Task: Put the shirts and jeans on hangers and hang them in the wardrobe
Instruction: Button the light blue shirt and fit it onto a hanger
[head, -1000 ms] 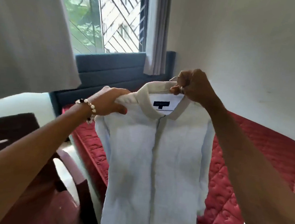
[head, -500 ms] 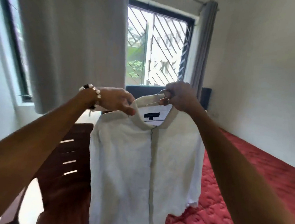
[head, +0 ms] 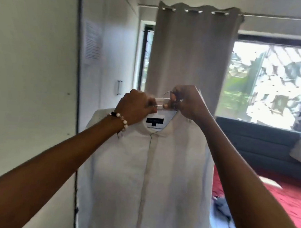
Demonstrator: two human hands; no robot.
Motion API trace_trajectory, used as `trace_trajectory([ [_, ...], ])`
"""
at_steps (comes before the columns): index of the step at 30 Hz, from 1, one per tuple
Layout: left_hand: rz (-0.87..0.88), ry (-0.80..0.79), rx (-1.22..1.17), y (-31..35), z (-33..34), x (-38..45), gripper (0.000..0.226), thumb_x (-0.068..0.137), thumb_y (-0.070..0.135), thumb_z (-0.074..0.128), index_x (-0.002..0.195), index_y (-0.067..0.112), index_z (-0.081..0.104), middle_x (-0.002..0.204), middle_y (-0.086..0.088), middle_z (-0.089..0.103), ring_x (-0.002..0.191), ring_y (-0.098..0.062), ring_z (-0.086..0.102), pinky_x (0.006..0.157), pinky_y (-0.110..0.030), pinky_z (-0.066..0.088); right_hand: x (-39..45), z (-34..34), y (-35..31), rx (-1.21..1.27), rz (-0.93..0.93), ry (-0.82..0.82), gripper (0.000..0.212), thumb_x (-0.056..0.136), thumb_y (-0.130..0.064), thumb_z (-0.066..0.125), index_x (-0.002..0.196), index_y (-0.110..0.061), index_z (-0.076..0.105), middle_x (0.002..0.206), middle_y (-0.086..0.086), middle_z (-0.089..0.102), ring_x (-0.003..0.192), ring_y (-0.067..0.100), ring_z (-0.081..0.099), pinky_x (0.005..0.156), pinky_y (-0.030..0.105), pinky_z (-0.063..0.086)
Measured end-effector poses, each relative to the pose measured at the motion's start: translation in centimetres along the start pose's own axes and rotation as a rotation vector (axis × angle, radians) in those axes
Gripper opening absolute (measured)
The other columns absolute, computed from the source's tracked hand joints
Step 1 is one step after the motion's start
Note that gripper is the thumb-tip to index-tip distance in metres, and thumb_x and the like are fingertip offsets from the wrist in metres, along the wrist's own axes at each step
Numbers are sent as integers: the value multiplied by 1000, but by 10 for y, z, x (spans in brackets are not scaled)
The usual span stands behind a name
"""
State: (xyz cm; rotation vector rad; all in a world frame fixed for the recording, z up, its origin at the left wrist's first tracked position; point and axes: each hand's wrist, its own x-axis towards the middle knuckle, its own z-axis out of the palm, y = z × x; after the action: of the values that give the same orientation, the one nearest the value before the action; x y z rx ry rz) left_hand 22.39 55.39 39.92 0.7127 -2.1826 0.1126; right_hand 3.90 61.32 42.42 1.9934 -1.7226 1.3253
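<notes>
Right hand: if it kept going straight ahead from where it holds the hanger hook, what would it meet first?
Most likely the grey curtain, which hangs directly behind the right hand and the hanger hook. Nothing shows between them, though one view cannot settle how far back the curtain is.

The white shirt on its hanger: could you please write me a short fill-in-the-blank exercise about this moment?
1. The white shirt hangs from a ____.
2. The bead bracelet is on the ____ wrist.
3. The bed cover is ____.
4. The right hand grips the hanger's ____.

Answers: hanger; left; red; hook
</notes>
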Motion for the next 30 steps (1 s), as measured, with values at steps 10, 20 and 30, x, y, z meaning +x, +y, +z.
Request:
trace_trajectory([
  [10,21,391,639,-102,-174,-106,23,90,26,53,82,5,59,107,-10,55,61,-25,55,46,-34,48,41,128,-178,642,-298,51,37,70,-20,84,103,-19,66,88,-8,70,81,2,60,67,5,39],
  [20,-94,546,1003,-215,-360,-189,31,95,33,46,86,6,59,107,-8,51,75,-21,53,51,-38,51,86,256,-327,432,-677,-126,38,90,-27,50,123,-12,62,104,7,72,100,28,66,78,16,36],
  [30,-205,634,1098,-298,-538,-227,17,88,23,61,81,8,62,97,-7,53,69,-24,57,59,-37,52,111,354,-520,-50,-846,361,110,67,-76,56,151,-15,21,138,6,46,108,31,51,81,49,42],
])
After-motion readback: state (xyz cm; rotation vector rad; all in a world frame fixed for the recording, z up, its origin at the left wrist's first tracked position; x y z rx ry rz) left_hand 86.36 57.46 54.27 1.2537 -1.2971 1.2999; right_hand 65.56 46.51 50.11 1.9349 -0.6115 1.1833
